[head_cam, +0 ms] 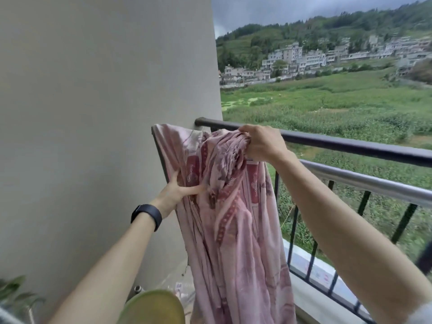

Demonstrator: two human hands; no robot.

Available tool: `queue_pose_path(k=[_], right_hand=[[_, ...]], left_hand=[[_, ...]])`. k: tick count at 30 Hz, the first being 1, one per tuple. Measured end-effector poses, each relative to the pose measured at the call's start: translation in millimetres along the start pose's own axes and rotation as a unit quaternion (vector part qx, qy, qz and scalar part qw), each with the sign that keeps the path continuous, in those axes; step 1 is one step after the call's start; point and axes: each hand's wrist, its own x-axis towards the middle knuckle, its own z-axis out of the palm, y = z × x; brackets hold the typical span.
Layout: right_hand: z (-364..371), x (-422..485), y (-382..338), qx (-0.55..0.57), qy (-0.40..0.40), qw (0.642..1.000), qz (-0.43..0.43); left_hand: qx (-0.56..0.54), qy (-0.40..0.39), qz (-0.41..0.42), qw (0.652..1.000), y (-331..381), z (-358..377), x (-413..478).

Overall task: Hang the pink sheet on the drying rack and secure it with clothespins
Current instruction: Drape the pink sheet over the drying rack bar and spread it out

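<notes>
The pink sheet (236, 225), patterned with dark red blocks, hangs bunched in long folds in front of the balcony corner. Its upper left corner is draped over the end of a drying rack bar (161, 153) next to the wall. My left hand (180, 190), with a black band on the wrist, grips the sheet against that bar. My right hand (261, 142) holds a gathered bunch of the sheet's top edge up near the silver rack bar (364, 180). No clothespins are in view.
A dark balcony handrail (350, 145) with vertical bars runs right from the grey wall (98, 113). A yellow-green round object (152, 307) and plant leaves (14, 293) sit low at the left. Fields and houses lie beyond the railing.
</notes>
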Motion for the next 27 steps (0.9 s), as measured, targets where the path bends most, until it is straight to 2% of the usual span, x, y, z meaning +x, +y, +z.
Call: queue_pose_path(k=[3,5,7,10,13,18,24,27], right_hand=[[-14,-19,-7,0.119,-0.039,0.992,0.002],[-13,-30,-20,0.136,0.009,0.991,-0.016],[0,-33,-42,0.111,0.058,0.991,-0.038],[28,-15,-69,0.017,0.059,0.997,-0.055],[52,15,-88,-0.075,0.002,0.996,-0.040],[79,85,-129,-0.089,-0.085,0.992,-0.007],[127,184,-177,-0.060,-0.148,0.987,0.018],[150,228,-190,-0.070,-0.161,0.984,0.029]], left_hand=[[-0.059,0.030,-0.035,0.997,-1,-9,6],[-0.059,0.060,-0.041,0.996,0,-14,15],[-0.070,0.080,-0.038,0.994,-2,-20,30],[-0.111,0.087,-0.027,0.990,1,-27,51],[-0.189,0.082,-0.022,0.978,5,-43,74],[-0.326,0.107,-0.056,0.938,-3,-103,132],[-0.197,0.069,-0.045,0.977,6,-173,204],[-0.090,0.103,-0.010,0.991,14,-199,237]])
